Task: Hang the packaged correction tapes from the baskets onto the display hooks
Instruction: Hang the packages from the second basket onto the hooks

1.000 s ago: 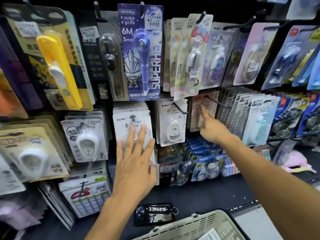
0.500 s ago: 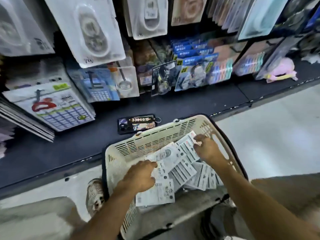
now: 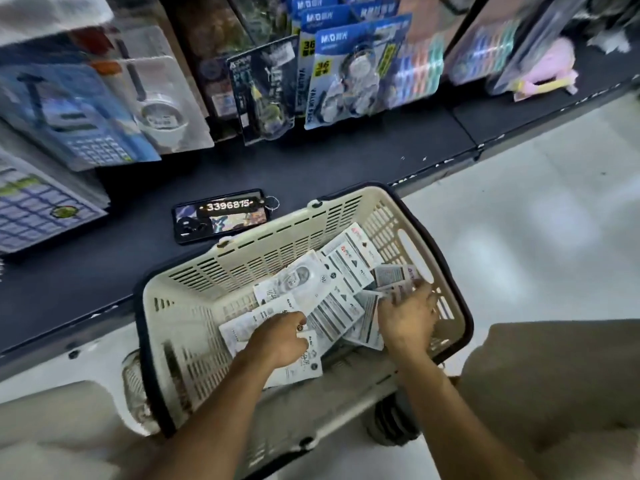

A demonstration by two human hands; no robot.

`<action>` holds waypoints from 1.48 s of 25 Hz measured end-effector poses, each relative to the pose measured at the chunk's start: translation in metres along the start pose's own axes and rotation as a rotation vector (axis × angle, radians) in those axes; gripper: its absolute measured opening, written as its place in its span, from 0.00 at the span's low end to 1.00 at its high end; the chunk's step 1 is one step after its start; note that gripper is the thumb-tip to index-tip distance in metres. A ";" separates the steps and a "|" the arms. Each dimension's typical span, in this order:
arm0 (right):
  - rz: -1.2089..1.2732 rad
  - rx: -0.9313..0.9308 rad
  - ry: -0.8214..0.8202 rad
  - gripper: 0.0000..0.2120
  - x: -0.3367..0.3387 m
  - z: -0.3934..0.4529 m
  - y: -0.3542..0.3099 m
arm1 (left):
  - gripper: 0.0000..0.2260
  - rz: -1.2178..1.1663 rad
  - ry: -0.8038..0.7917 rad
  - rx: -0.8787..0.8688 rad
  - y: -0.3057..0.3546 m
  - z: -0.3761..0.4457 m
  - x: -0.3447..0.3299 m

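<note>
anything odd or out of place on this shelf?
Yes: a phone with a numbered tag lies flat on the dark shelf ledge, just behind the basket; it isn't hung stock. A pink item also lies loose on the ledge at far right. Packs in the basket are a jumbled pile.
</note>
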State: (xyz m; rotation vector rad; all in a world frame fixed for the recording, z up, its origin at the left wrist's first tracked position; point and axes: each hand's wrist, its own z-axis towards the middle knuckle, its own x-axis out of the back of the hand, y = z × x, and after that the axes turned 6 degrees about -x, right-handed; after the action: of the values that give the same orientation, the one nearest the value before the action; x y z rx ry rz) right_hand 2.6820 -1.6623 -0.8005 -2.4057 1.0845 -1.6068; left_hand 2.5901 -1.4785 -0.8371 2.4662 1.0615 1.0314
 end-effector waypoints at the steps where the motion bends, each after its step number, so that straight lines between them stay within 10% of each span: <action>1: -0.010 0.026 0.003 0.30 0.000 0.000 0.001 | 0.23 -0.020 0.014 -0.003 0.003 0.001 0.001; 11: -0.245 -0.087 -0.544 0.09 -0.021 0.006 -0.005 | 0.26 -0.099 0.016 -0.085 0.025 -0.010 -0.007; 17: 0.286 -0.253 -0.620 0.06 0.029 0.008 -0.050 | 0.57 -0.117 0.076 -0.360 0.034 -0.026 -0.008; 23: 0.800 -0.318 -0.961 0.25 0.074 0.008 -0.079 | 0.31 -0.605 0.643 -0.244 0.057 -0.011 0.007; 25: 0.889 -0.406 -0.805 0.28 0.063 0.007 -0.066 | 0.26 -0.846 0.722 -0.132 0.046 -0.002 0.020; 29: 0.279 -0.309 -0.132 0.21 0.024 0.003 -0.008 | 0.25 -0.732 0.729 -0.018 0.025 -0.002 0.019; 32: 0.081 -0.199 -0.082 0.28 0.003 -0.003 0.005 | 0.25 -0.685 0.695 -0.013 0.021 -0.008 0.007; 37: -0.917 0.627 0.044 0.38 0.002 0.015 0.005 | 0.22 -0.652 0.644 -0.014 0.017 -0.010 0.004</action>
State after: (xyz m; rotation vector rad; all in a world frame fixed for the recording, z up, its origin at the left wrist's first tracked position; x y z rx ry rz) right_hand 2.6926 -1.6718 -0.8082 -2.4667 -0.6049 -1.7796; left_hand 2.5943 -1.4875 -0.8196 1.5634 1.8502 1.5868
